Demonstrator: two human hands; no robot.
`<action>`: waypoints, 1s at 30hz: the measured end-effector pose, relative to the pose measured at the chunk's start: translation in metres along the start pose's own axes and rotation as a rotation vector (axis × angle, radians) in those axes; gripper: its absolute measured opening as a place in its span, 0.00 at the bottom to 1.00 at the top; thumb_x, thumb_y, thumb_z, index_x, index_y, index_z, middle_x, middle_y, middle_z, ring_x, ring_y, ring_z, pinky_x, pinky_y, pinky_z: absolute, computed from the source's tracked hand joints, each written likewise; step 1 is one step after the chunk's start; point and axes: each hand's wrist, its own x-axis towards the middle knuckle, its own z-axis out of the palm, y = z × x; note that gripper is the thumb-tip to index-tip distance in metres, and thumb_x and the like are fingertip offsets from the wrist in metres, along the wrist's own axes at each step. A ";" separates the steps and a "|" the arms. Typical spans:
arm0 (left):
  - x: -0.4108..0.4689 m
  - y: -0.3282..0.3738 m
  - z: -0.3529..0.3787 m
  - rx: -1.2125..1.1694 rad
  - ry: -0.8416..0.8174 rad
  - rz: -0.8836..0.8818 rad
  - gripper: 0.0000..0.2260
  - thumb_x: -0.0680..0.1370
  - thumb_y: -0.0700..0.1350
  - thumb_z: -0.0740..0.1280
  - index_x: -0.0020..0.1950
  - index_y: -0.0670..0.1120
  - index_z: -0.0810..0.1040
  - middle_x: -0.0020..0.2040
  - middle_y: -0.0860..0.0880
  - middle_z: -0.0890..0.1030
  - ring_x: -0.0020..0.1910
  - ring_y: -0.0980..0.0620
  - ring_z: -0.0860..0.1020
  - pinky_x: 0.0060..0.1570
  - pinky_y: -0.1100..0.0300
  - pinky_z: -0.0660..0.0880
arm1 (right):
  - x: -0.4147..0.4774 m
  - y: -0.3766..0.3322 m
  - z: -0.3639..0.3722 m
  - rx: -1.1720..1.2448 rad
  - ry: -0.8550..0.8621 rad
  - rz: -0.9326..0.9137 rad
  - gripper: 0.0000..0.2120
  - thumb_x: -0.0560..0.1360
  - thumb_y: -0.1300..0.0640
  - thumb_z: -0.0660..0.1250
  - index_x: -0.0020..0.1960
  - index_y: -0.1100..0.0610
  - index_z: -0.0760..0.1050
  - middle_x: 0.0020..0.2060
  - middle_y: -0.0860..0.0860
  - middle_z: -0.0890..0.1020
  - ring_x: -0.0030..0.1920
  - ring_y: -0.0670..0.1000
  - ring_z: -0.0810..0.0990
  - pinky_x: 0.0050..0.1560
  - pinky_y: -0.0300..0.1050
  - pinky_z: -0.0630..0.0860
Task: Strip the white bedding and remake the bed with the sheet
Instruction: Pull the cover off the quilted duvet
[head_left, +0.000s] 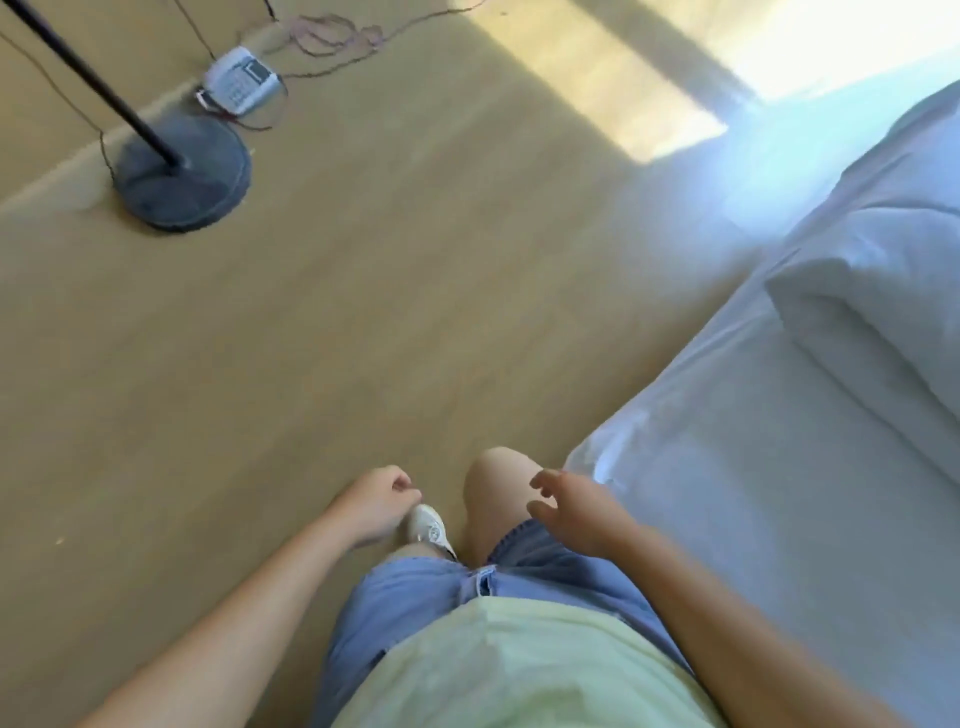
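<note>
My hands are two: left hand (376, 506), right hand (571, 512). One bed (753, 493), one duvet (883, 291) on it; well apart from the bed one stand (182, 176), one phone (241, 78).

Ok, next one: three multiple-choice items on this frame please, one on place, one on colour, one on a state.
1. Where is the phone? A on the bed; B on the floor by the lamp base; C in a hand.
2. Colour of the shorts? A blue; B black; C red.
3. The right hand holds: A the sheet; B a pillow; C nothing.
Key: B, it lies on the floor beside the base; A, blue denim; C, its fingers are spread and empty.
</note>
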 end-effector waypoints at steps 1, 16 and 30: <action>0.019 0.019 -0.022 0.075 -0.030 0.040 0.08 0.78 0.47 0.65 0.54 0.45 0.77 0.51 0.47 0.79 0.51 0.47 0.77 0.46 0.61 0.69 | 0.008 -0.002 -0.012 0.046 0.023 0.032 0.19 0.80 0.51 0.58 0.69 0.55 0.67 0.64 0.52 0.75 0.57 0.54 0.76 0.54 0.44 0.70; 0.205 0.397 -0.125 0.541 -0.207 0.480 0.17 0.79 0.47 0.63 0.66 0.45 0.70 0.52 0.49 0.78 0.49 0.52 0.75 0.48 0.61 0.68 | 0.110 0.096 -0.269 0.743 0.538 0.397 0.17 0.78 0.53 0.59 0.65 0.57 0.72 0.56 0.52 0.79 0.55 0.52 0.77 0.55 0.46 0.73; 0.211 0.822 0.107 1.310 -0.548 1.329 0.24 0.78 0.48 0.63 0.73 0.48 0.62 0.63 0.45 0.74 0.57 0.45 0.75 0.54 0.55 0.70 | 0.027 0.314 -0.382 1.168 1.316 1.183 0.14 0.76 0.59 0.64 0.61 0.61 0.75 0.60 0.56 0.75 0.63 0.55 0.72 0.60 0.40 0.64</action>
